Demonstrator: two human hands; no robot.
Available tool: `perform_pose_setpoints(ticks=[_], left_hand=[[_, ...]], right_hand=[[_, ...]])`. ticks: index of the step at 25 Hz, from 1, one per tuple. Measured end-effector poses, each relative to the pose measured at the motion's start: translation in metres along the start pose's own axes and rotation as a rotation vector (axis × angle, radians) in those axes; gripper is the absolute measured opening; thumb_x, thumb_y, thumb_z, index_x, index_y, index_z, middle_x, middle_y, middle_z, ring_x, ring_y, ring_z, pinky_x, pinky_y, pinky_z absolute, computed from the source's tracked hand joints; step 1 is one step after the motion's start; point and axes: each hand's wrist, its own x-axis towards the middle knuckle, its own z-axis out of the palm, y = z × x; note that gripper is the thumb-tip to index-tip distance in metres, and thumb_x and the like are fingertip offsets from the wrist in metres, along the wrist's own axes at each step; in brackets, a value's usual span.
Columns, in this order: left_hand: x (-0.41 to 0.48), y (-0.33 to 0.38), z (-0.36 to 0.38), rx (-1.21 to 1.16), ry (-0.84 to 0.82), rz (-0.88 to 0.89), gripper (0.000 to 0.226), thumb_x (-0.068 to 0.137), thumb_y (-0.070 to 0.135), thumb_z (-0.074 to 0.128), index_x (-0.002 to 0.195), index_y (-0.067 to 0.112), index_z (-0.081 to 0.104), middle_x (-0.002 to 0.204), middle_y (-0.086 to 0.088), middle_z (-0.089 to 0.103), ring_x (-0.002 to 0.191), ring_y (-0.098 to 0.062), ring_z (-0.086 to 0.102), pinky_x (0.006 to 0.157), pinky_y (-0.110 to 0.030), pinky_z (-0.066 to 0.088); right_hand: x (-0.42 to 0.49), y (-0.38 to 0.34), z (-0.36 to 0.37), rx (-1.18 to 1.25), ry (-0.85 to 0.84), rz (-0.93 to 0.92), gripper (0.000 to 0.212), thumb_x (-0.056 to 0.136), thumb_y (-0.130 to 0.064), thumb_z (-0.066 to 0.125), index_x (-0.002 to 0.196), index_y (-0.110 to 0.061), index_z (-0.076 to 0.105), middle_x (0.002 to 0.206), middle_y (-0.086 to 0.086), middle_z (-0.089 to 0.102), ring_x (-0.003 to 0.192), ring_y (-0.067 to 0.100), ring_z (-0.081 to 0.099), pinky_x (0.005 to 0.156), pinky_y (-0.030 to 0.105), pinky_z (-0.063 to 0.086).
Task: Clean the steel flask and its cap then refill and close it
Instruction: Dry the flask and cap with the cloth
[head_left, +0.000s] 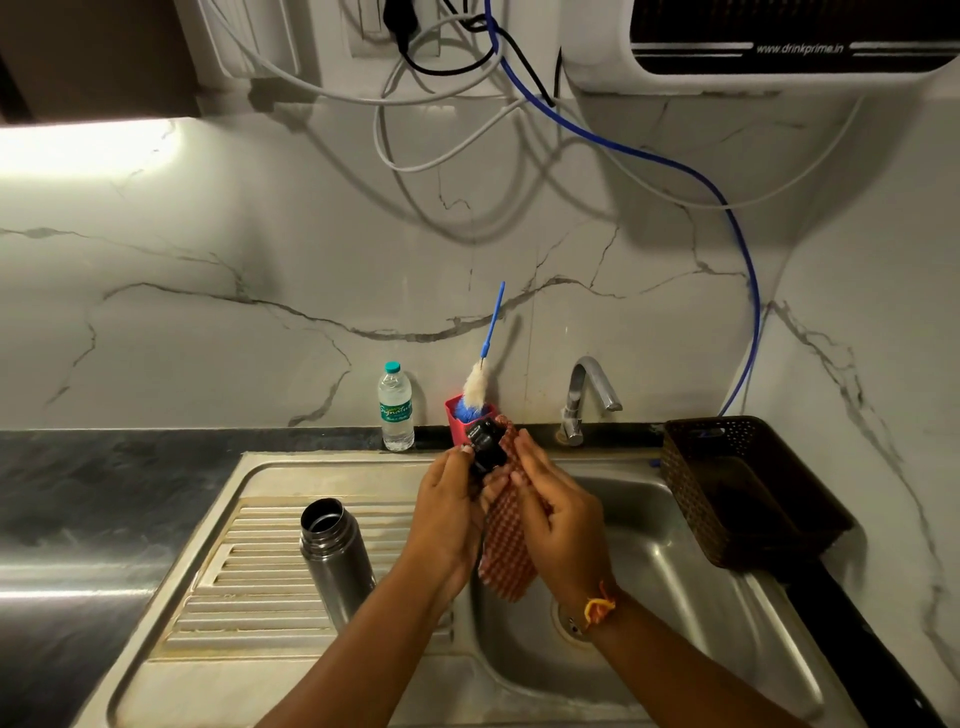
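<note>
The steel flask (332, 556) stands upright and uncapped on the ribbed drainboard (249, 597) left of the sink basin. Over the basin's left edge my left hand (447, 514) grips the black cap (485, 448). My right hand (556, 525) holds a red checked cloth (506, 551) against the cap; the cloth hangs down between both hands. Part of the cap is hidden by the fingers and the cloth.
A steel sink basin (675, 597) lies under my hands, with a tap (584, 400) behind it. A plastic water bottle (396, 408) and a red holder (460, 426) with a blue-handled bottle brush (483, 364) stand at the wall. A dark basket (737, 483) sits on the right.
</note>
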Motion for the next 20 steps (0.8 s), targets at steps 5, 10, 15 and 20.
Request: perform_pose_setpoints(ticks=[5,10,15,20], left_hand=[[0.002,-0.004,-0.007,0.467,-0.037,0.149,0.03,0.11,0.022,0.031,0.123,0.018,0.058,0.113,-0.012,0.069,0.09,-0.016,0.066,0.071,-0.02,0.056],[0.002,0.005,-0.01,0.622,-0.068,0.201,0.033,0.111,0.02,0.025,0.128,0.01,0.051,0.106,-0.006,0.062,0.087,-0.011,0.058,0.058,-0.011,0.049],[0.009,0.009,-0.023,0.782,-0.134,0.085,0.033,0.111,0.032,0.025,0.118,0.018,0.055,0.097,-0.011,0.061,0.079,-0.016,0.053,0.063,-0.019,0.047],[0.013,0.007,-0.033,0.831,-0.176,-0.02,0.033,0.11,0.034,0.029,0.102,0.017,0.057,0.077,-0.006,0.057,0.063,-0.011,0.048,0.056,-0.022,0.041]], right_hand=[[0.016,-0.017,-0.012,0.377,-0.037,0.605,0.029,0.101,-0.028,0.051,0.127,-0.027,0.062,0.114,-0.01,0.07,0.105,0.006,0.065,0.095,0.035,0.055],[0.033,-0.021,-0.025,0.689,-0.209,0.874,0.023,0.1,-0.018,0.051,0.116,-0.016,0.069,0.104,0.005,0.075,0.099,0.025,0.071,0.094,0.049,0.054],[0.059,-0.014,-0.043,0.424,-0.482,0.723,0.022,0.099,-0.017,0.053,0.111,-0.021,0.072,0.104,0.0,0.074,0.101,0.022,0.069,0.094,0.045,0.055],[0.067,-0.018,-0.044,0.079,-0.635,0.407,0.022,0.099,-0.02,0.055,0.112,-0.027,0.071,0.112,-0.011,0.069,0.109,0.009,0.061,0.096,0.03,0.048]])
